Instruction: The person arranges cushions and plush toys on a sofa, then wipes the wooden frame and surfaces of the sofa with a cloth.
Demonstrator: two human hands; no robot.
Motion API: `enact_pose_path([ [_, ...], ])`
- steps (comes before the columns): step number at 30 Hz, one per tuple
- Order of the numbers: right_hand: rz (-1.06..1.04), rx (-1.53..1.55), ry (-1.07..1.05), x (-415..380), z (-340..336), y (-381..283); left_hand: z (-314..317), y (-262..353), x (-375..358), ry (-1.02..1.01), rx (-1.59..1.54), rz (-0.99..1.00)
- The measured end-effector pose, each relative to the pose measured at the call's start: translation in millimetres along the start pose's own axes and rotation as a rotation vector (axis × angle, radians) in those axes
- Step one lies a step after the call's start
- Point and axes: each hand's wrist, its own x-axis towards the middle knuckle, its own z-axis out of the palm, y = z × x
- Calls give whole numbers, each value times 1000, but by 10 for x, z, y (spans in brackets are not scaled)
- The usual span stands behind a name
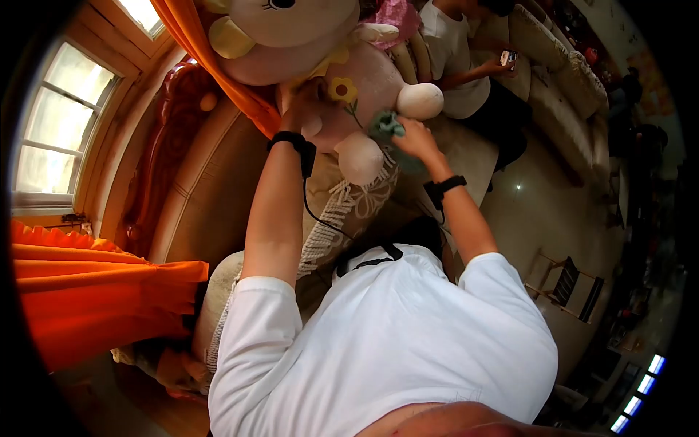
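Observation:
A large pale pink plush toy (pixel 375 84) with yellow trim and a yellow flower on its belly sits propped on the sofa. My left hand (pixel 304 100) is closed at the toy's side, just under its head, holding it; the fingers are in shadow and partly hidden. In my right hand (pixel 418 140) a crumpled grey-green cloth (pixel 386 125) is gripped against the toy's lower belly, between its two round feet. Both wrists wear black bands with a cable.
A person in a white shirt (pixel 453 54) sits close by on the right, holding a phone (pixel 509 58). An orange curtain (pixel 109 291) hangs at the left near a window (pixel 65 109). A fringed cover (pixel 338 218) lies on the sofa (pixel 200 182). Beyond is a small rack (pixel 564 282) on the floor.

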Motion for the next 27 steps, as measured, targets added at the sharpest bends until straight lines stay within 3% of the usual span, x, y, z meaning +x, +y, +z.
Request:
enact_pose_path([
  [4, 133, 17, -49, -94, -176, -50, 46, 60, 42, 51, 93, -23],
  [6, -61, 104, 309, 21, -258, -153, 4, 181, -25, 29, 114, -35],
  [10, -121, 317, 484, 289, -515, -716, 14, 344, -32, 24, 235, -8],
  [12, -228, 173, 339, 405, -319, -831, 55, 155, 75, -16, 228, 16],
  [13, -218, 168, 352, 414, -162, -876, 71, 138, 19, 78, 280, 21],
  [15, -140, -179, 389, 279, 115, -944, 172, 79, 62, 168, 324, 35],
  [16, -134, -187, 399, 225, 88, -942, 254, -7, 185, 191, 395, -81],
  [18, -48, 103, 220, 117, 69, -946, 362, -113, 356, 181, 523, -260],
  [21, 34, 261, 140, -146, 138, -806, 280, 51, 418, -19, 602, -260],
  [23, 73, 335, 82, -169, -41, -619, 231, 145, 434, -41, 599, -252],
  [25, -165, 324, 190, -178, -342, -400, 203, 240, 381, -2, 583, -242],
  [27, -368, 324, 456, -17, -653, -267, 208, 246, 344, 22, 573, -248],
])
